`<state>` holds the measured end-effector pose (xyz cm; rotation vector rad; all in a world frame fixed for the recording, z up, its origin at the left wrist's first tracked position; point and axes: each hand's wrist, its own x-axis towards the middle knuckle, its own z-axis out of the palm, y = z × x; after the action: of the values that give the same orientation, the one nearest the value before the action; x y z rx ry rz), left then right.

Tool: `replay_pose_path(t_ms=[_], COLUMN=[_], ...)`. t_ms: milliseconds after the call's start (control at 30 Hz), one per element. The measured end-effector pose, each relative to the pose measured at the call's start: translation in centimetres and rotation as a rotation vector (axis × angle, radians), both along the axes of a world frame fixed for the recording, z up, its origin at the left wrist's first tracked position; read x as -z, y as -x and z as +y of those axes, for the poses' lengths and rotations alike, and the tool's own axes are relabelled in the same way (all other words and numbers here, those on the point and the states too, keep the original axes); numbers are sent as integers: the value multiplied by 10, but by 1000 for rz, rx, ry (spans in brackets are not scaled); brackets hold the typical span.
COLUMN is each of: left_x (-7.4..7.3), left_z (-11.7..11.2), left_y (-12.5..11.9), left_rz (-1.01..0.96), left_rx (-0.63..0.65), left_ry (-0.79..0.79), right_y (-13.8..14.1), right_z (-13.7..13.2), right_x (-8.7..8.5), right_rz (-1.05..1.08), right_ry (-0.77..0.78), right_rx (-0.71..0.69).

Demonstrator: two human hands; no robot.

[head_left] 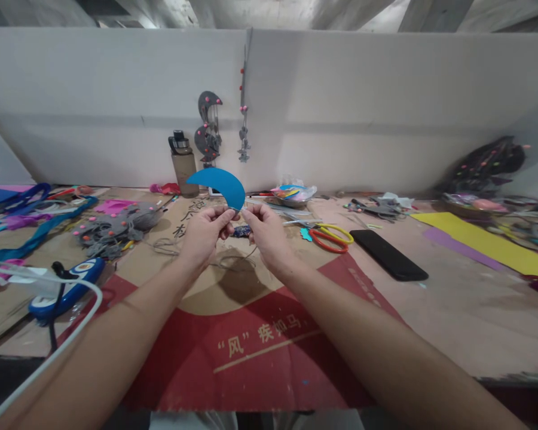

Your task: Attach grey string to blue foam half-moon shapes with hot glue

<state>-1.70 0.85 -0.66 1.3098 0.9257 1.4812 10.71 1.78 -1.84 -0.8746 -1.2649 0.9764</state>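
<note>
A blue crescent-shaped foam piece (219, 181) is held up above the table, in front of the white wall. My left hand (206, 230) pinches its lower tip between thumb and fingers. My right hand (265, 228) is closed right beside it, fingertips meeting at the same tip; a thin thread seems to run there but is too fine to make out. A loop of thin wire or thread (233, 261) lies on the cardboard just under both hands.
Orange and yellow scissors (332, 236), a black phone (388, 255), yellow foam sheet (488, 243), a bottle (183, 165), grey felt scraps (112, 227), a blue glue gun (67, 285) with white cable, and grey moon ornaments (208, 128) hanging on the wall.
</note>
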Motion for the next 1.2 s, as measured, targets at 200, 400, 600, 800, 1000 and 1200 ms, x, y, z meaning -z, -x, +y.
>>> replay_pose_path(t_ms=[200, 400, 600, 800, 1000, 1200], left_x=[0, -2, -1, 4, 8, 11], left_z=[0, 0, 4, 8, 7, 7], left_y=[0, 2, 5, 7, 3, -1], left_rz=[-86, -163, -226, -184, -80, -32], left_rx=[90, 229, 251, 247, 160, 161], left_ry=[27, 116, 194, 190, 93, 61], right_y=[0, -4, -4, -2, -1, -3], right_z=[-5, -12, -9, -10, -7, -1], right_x=[-4, -10, -7, -5, -2, 2], right_rz=[115, 223, 213, 168, 128, 162], right_ry=[83, 146, 120, 110, 123, 203], right_rx=[-75, -204, -201, -198, -100, -93])
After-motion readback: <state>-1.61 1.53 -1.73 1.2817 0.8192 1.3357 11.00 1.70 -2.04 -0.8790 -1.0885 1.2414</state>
